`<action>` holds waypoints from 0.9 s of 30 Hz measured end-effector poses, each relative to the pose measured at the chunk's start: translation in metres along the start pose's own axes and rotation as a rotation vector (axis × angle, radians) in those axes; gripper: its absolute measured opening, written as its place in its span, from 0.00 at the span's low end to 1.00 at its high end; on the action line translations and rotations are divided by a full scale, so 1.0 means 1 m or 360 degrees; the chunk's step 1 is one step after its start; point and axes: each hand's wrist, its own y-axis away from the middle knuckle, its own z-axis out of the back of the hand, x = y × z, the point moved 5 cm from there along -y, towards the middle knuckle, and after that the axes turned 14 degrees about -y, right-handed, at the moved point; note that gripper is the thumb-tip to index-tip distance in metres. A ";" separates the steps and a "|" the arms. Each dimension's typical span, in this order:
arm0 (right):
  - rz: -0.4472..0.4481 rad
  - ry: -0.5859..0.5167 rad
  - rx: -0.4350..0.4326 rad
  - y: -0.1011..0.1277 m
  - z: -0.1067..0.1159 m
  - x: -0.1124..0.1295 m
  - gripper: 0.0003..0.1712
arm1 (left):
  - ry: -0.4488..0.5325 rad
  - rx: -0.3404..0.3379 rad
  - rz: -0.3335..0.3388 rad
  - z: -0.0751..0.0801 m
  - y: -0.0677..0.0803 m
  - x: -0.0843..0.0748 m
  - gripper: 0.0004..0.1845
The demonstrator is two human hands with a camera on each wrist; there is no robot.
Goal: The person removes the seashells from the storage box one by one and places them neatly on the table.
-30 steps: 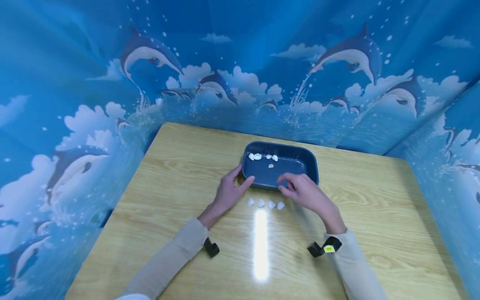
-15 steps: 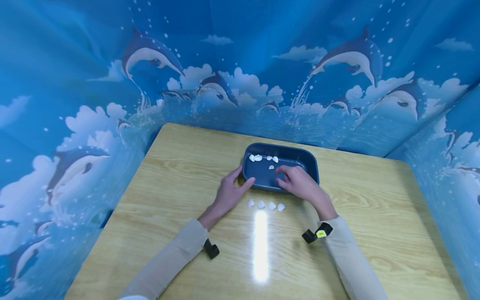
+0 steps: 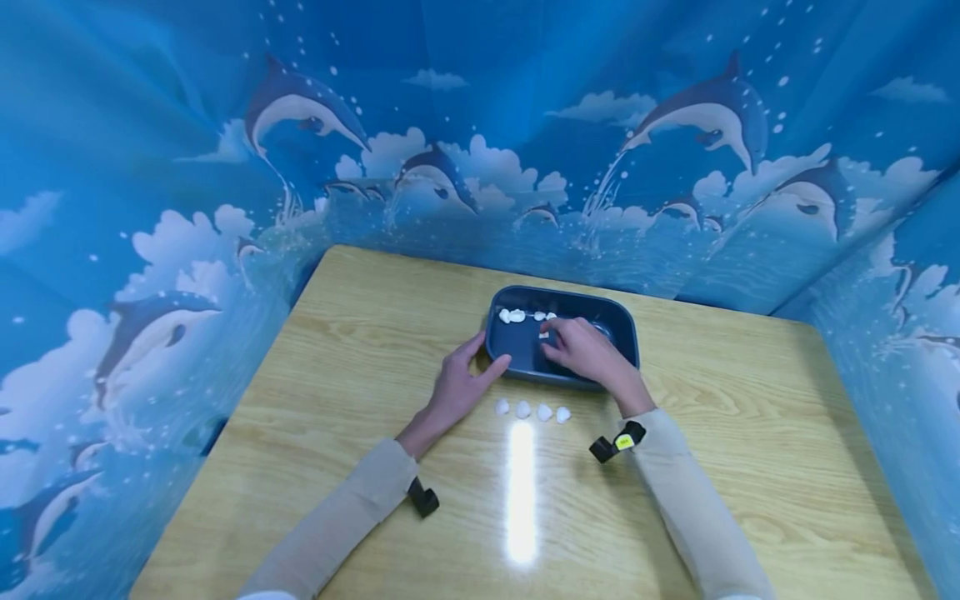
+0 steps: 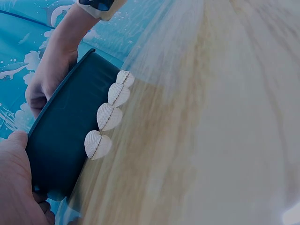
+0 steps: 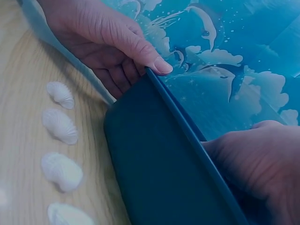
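Your left hand [image 3: 462, 379] grips the tray [image 3: 547, 378] near-left, probably steadying it. Your right hand [image 3: 588, 350] inside, fingertips at a small shell [image 3: 543, 335]; can't tell if pinched. Four shells [image 3: 522, 409] lined nearer on counter [image 3: 390, 342].

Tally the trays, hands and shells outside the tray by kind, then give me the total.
Tray: 1
Left hand and right hand: 2
Shells outside the tray: 4
Total: 7
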 end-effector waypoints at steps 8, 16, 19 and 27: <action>-0.0041 -0.0034 -0.0005 -0.018 -0.004 -0.001 0.17 | -0.0013 -0.0021 -0.0028 0.000 0.000 0.000 0.40; -0.0057 0.0016 -0.0021 -0.032 -0.007 -0.001 0.18 | -0.0023 -0.0027 -0.0048 0.000 -0.001 -0.002 0.40; -0.0081 0.0059 -0.0019 -0.037 -0.007 -0.001 0.18 | -0.0017 -0.0033 -0.0061 0.000 -0.001 -0.002 0.40; -0.0128 0.0105 -0.0028 -0.050 -0.010 -0.004 0.19 | -0.0004 -0.0036 -0.0090 0.001 0.000 -0.002 0.42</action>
